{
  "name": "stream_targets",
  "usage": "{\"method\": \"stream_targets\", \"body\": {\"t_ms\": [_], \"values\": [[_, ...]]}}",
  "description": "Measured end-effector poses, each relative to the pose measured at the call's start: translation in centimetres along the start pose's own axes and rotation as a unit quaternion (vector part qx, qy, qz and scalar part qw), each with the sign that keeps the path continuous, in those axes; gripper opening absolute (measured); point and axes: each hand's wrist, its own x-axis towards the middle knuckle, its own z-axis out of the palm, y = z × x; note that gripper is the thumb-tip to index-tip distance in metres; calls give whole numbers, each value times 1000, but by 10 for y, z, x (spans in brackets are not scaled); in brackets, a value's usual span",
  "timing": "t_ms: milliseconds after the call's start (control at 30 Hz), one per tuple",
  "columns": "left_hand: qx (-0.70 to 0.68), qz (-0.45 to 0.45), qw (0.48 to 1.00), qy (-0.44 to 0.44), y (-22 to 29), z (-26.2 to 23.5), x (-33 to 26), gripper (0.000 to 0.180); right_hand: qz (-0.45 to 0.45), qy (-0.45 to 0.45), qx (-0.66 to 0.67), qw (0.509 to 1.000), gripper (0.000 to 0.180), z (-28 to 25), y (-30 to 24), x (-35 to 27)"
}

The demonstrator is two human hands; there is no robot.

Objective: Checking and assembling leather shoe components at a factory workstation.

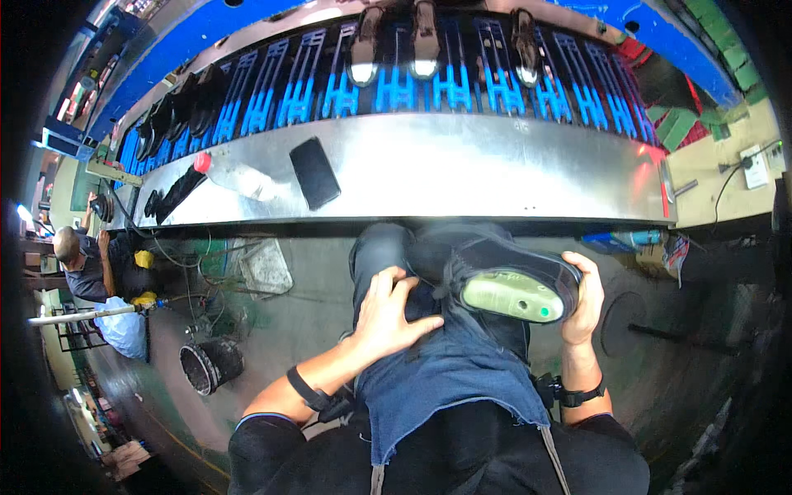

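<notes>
A black shoe upper (470, 256) rests over my right thigh, its underside turned up. The pale green bottom of a shoe last (511, 296) shows inside it, with a small hole and a green dot near one end. My right hand (584, 299) is wrapped round that end at the right. On my left thigh lies my left hand (390, 317), fingers apart and holding nothing. A blue denim apron (454, 388) covers my lap.
Ahead runs a metal ledge (462, 165) with a phone (314, 173) and a clear bottle (239, 177) on it. Behind it, a conveyor with blue slats (396, 89) carries several black shoes (425, 41). A bucket (210, 365) and a seated person (82, 260) are at left.
</notes>
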Motion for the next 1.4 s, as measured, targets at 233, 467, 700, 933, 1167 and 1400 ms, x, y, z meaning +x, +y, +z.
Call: {"method": "stream_targets", "body": {"t_ms": [233, 467, 700, 933, 1167, 1400], "values": [[-596, -25, 799, 82, -30, 4, 128, 66, 137, -187, 33, 972, 74, 77, -27, 182], [-666, -154, 630, 369, -159, -184, 308, 46, -67, -94, -427, 897, 85, 311, 104, 430], [108, -373, 852, 353, -378, -233, 424, 71, -105, -159, -363, 912, 48, 393, 147, 483], [19, -220, 869, 443, -345, -172, 367, 59, 170, -242, 202, 934, 79, 206, 51, 373], [10, 471, 869, 152, 99, -124, 272, 46, 190, -87, 405, 890, 56, -24, 86, 161], [174, 417, 847, 279, 274, -199, 449, 55, 5, 101, -91, 991, 48, -10, 101, 98]]}}
